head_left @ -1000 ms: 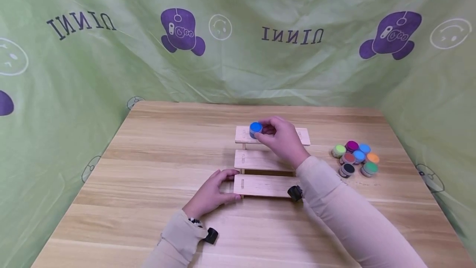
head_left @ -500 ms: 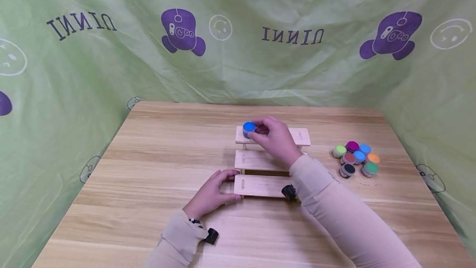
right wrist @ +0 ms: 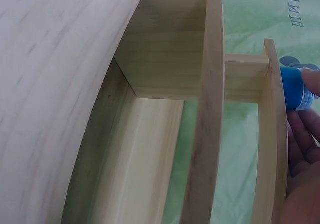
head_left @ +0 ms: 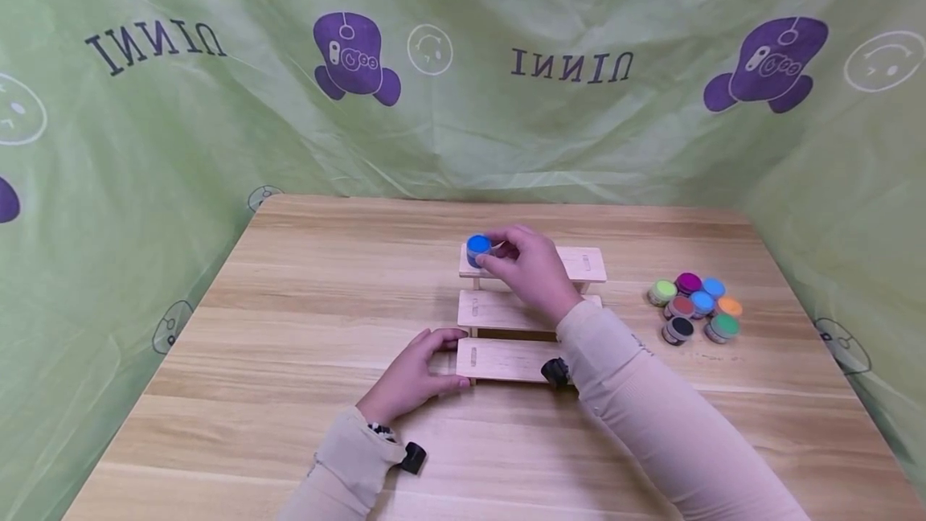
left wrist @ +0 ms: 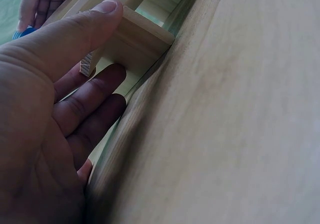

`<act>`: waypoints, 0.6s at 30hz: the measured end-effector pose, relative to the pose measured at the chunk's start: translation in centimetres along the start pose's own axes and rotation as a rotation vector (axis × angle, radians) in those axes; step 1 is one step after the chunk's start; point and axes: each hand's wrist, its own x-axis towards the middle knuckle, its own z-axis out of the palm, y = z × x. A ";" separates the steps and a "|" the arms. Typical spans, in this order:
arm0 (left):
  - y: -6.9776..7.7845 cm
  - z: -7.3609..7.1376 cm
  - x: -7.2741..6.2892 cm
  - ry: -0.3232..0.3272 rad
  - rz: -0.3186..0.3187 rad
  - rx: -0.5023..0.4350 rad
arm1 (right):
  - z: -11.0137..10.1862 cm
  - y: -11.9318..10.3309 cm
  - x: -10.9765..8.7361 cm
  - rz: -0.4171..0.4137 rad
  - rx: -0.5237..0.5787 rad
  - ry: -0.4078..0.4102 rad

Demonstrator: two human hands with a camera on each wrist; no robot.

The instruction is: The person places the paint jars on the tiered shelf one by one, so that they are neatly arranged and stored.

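A small blue paint jar (head_left: 478, 248) sits upright at the left end of the top tier of a three-tier wooden display stand (head_left: 506, 358). My right hand (head_left: 531, 270) pinches the jar between thumb and fingers from its right side. In the right wrist view the blue jar (right wrist: 294, 87) shows against the top board, with part of the hand cut off by the frame. Lower down, my left hand (head_left: 414, 376) holds the left end of the bottom tier, thumb in front and fingers behind. The left wrist view shows that thumb (left wrist: 107, 6) over the board's corner.
Several small jars with coloured lids stand grouped right of the stand, among them a black one (head_left: 678, 331), a green one (head_left: 723, 328) and an orange one (head_left: 728, 308). The wooden table (head_left: 289, 288) is enclosed by a green printed curtain (head_left: 463, 135).
My right hand has moved left along the top tier with the blue paint jar, to the tier's left end. The left hand stays at the bottom tier.
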 end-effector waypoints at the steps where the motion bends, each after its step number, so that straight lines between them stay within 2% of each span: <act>1: 0.0 0.0 0.0 0.000 0.001 0.000 | 0.0 0.0 0.0 0.007 0.003 -0.002; 18: -0.2 0.0 0.1 0.004 0.003 -0.009 | -1.1 0.8 -1.1 0.035 0.046 0.005</act>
